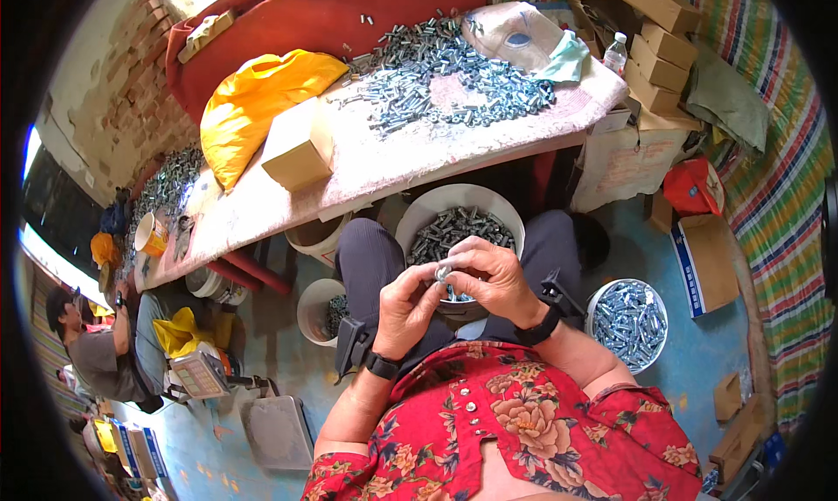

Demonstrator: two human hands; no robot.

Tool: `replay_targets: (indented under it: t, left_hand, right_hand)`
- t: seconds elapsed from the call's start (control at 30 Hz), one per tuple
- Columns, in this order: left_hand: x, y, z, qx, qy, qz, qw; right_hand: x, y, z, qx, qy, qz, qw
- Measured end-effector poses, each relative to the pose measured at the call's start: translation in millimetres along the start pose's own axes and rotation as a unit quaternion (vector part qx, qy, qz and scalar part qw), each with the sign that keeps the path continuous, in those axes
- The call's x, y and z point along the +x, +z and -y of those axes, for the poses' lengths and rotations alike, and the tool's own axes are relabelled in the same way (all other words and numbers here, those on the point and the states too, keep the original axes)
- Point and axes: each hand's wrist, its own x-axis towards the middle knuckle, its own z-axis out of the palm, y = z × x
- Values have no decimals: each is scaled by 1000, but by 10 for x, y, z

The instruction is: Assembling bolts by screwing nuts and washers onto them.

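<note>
One small metal piece (443,274) is pinched between the fingertips of the left hand (406,307) and the right hand (491,280), both grips narrow and close together. Below the grip, a pale bucket (459,195) of dark metal parts (463,229) stands between two knees (368,246). Right of the grip sits another bucket (664,322), filled with shiny bolts (627,325). Beyond, a table (249,215) bears loose metal tubes (511,89), a cardboard box (298,147) and a yellow bag (253,99).
</note>
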Motion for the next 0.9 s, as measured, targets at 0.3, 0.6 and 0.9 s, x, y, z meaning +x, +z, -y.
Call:
replay_targets:
  t: [0.3,0.6,0.9]
  left_hand:
    - [15,-23,-185,123,68,-21,990]
    - [-178,2,-161,195,123,-81,970]
    - [55,-114,-231,109,-12,-10,994]
  right_hand:
    - [146,-33,88,-146,-33,67,986]
    - [101,-12,-8,-192,-38,147,970]
    - [284,15,-84,-196,-75,125,970]
